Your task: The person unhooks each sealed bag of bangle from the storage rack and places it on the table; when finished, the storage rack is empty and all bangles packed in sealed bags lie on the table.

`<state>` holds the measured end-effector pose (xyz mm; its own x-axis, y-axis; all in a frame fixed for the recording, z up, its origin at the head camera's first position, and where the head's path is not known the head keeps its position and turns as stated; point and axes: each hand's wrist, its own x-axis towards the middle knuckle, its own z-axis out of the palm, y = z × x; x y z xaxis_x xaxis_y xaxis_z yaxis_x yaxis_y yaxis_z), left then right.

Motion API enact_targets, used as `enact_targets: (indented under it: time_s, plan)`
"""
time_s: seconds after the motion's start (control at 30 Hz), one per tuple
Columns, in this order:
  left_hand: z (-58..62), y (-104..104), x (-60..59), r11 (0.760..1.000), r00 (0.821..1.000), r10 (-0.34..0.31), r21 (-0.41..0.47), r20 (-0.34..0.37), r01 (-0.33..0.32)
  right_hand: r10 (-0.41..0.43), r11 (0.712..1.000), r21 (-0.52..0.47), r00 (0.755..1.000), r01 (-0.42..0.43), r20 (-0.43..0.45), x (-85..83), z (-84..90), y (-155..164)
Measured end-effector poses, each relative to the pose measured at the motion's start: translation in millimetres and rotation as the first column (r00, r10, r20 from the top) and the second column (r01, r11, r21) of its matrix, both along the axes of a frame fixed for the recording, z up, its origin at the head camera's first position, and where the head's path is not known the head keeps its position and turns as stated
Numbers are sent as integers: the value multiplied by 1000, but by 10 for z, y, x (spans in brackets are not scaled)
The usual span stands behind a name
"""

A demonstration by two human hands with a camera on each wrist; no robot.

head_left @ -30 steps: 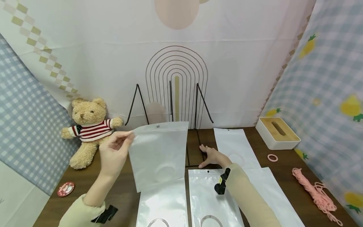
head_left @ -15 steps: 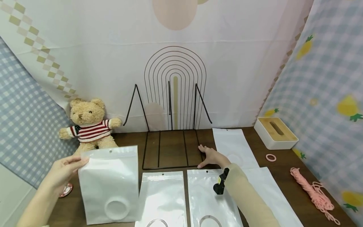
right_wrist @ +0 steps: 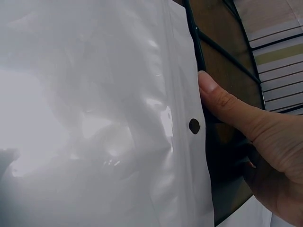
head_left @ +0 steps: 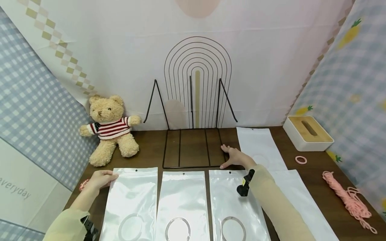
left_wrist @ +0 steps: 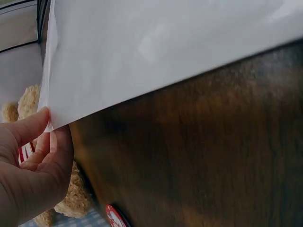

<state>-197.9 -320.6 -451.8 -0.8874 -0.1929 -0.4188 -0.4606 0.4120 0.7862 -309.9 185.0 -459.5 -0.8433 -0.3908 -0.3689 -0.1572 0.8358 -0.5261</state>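
My left hand [head_left: 101, 179] pinches the upper left corner of a white zip bag [head_left: 135, 192] between thumb and fingers. That bag lies almost flat, leftmost in a front row of three; a ring outline shows in its lower part. The left wrist view catches the pinched corner and the bag's edge over dark wood. My right hand [head_left: 237, 158] rests with spread fingers at the front right corner of a black wire rack [head_left: 187, 167], thumb along the front wire. Right below it are the right-hand bag [head_left: 232, 201] and, beside that, the middle bag [head_left: 184, 197].
More white bags [head_left: 259, 144] lie at the right. Beyond are a tissue box [head_left: 309, 134], a pink ring [head_left: 301, 160] and a pink rope bundle [head_left: 346, 197]. A teddy bear [head_left: 110, 129] sits back left, and a red round disc [left_wrist: 115, 216] lies near the left hand.
My left hand has swung the bag from over the middle bag out to the left and lowered it beside the row. My right hand has stayed at the rack's corner.
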Motion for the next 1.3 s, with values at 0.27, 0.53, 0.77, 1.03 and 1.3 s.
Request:
enact_targets:
  time_s: [0.27, 0.53, 0.77, 1.03, 1.3]
  plan:
    - [-43, 115, -28, 990, 999, -39, -135, 11, 40, 1, 1000, 0, 1000, -1, 14, 8, -17, 55]
    - [-23, 184, -72, 952, 992, -121, -285, -25, 109, -27, 1000, -12, 999, 27, 18, 52, -68, 78]
    - [-29, 187, -78, 887, 982, -188, -434, -25, 159, -22, 999, -26, 999, 22, 25, 106, -113, 40]
    - [-97, 201, -45, 855, 982, -190, -494, -11, 160, -27, 1000, -14, 1000, 27, 14, 148, -152, 29]
    - [-113, 219, 0, 834, 981, -192, -531, -23, 151, -13, 1000, -18, 1000, 14, 25, 164, -152, -6]
